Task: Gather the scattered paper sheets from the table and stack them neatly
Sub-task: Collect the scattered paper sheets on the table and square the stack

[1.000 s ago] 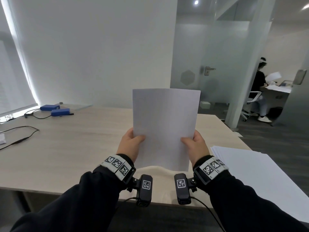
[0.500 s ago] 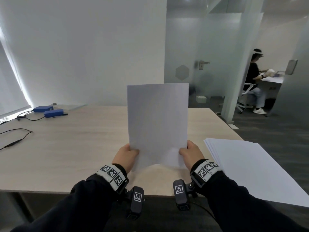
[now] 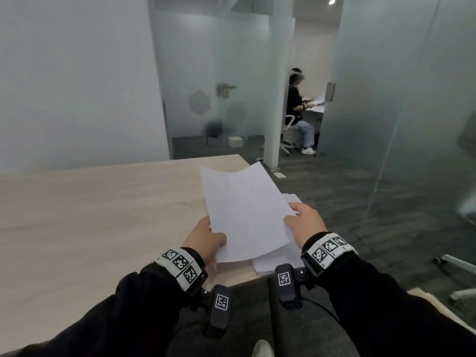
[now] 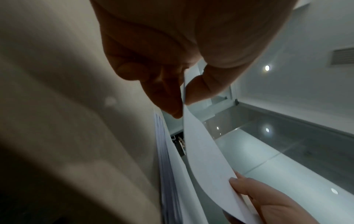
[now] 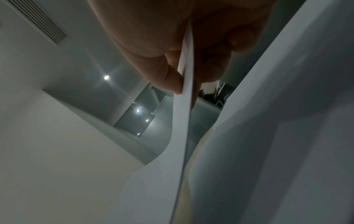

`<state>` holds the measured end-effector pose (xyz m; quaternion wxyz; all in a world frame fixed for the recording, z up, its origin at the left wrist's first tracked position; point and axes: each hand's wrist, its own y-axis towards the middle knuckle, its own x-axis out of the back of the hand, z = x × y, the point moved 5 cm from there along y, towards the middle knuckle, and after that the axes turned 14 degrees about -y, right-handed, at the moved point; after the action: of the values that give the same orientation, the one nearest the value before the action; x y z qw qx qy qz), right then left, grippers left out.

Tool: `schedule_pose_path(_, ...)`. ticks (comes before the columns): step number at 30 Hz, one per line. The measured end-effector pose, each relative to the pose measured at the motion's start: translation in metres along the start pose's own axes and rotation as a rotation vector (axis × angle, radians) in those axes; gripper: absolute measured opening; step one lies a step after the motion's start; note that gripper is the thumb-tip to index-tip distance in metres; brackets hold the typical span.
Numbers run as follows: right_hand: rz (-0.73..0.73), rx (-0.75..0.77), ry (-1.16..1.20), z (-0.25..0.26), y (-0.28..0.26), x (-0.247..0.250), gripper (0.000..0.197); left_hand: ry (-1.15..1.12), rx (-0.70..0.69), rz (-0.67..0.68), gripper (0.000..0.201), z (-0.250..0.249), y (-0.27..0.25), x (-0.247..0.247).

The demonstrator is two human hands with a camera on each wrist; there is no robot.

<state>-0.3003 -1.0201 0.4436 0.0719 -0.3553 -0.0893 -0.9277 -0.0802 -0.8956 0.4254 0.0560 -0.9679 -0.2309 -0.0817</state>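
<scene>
One sheet of paper [image 3: 247,212] is in the air, pinched at its near left corner by the left hand [image 3: 206,239] and at its right edge by the right hand [image 3: 305,224], thumbs on top and fingers beneath, hovering just above the stack [image 3: 277,261] that lies at the bench's [image 3: 103,215] near right corner, at about 5 o'clock on its top. Most of the gathering looks done, since no other loose sheet shows on the visible bench, though its far left is out of view. What seems left is to lay this sheet squarely on the stack and perhaps even up the edges.
</scene>
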Motion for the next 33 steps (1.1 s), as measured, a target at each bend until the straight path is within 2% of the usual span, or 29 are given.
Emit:
schedule_pose_path(3,0.032,-0.068,-0.060,-0.039,0.004,0.022,0.036,0.059,0.030,0.082,0.042,0.000,0.004,-0.039)
schedule_pose_path(8,0.090,-0.121,-0.094,-0.084,0.010,0.038,0.031,0.203,0.064,0.102,0.034,0.005,0.012,-0.066)
schedule_pose_path(9,0.097,-0.132,-0.087,-0.090,0.012,0.039,0.025,0.217,0.087,0.091,0.043,0.007,0.013,-0.067)
schedule_pose_path(11,0.088,-0.148,-0.122,-0.098,0.014,0.046,0.014,0.293,0.125,0.036,0.081,0.010,0.015,-0.064)
schedule_pose_path(12,0.082,-0.167,-0.128,-0.103,0.017,0.049,0.019,0.365,0.133,0.010,0.095,0.011,0.016,-0.062)
schedule_pose_path(13,0.080,-0.189,-0.115,-0.106,0.020,0.052,0.025,0.434,0.122,-0.009,0.102,0.010,0.017,-0.061)
schedule_pose_path(16,0.125,-0.253,-0.098,-0.119,0.029,0.054,0.037,0.537,0.106,-0.004,0.091,0.011,0.015,-0.066)
schedule_pose_path(19,0.256,-0.284,-0.041,-0.131,0.032,0.044,0.035,0.636,0.096,0.044,0.051,0.010,0.011,-0.079)
schedule_pose_path(20,0.292,-0.303,0.015,-0.136,0.032,0.040,0.032,0.656,0.095,0.068,0.043,0.009,0.010,-0.083)
schedule_pose_path(21,0.301,-0.330,0.085,-0.145,0.034,0.036,0.041,0.664,0.105,0.091,0.040,0.008,0.012,-0.087)
schedule_pose_path(23,0.340,-0.375,0.242,-0.165,0.037,0.026,0.047,0.656,0.116,0.114,0.043,0.005,0.016,-0.093)
schedule_pose_path(27,0.419,-0.419,0.520,-0.156,0.019,0.027,0.021,0.689,0.105,0.151,0.069,-0.001,0.020,-0.109)
schedule_pose_path(31,0.407,-0.464,0.601,-0.169,0.014,0.034,0.025,0.677,0.088,0.213,0.074,-0.007,0.013,-0.126)
schedule_pose_path(33,0.378,-0.508,0.538,-0.177,0.008,0.039,0.033,0.680,0.091,0.251,0.079,-0.007,0.010,-0.130)
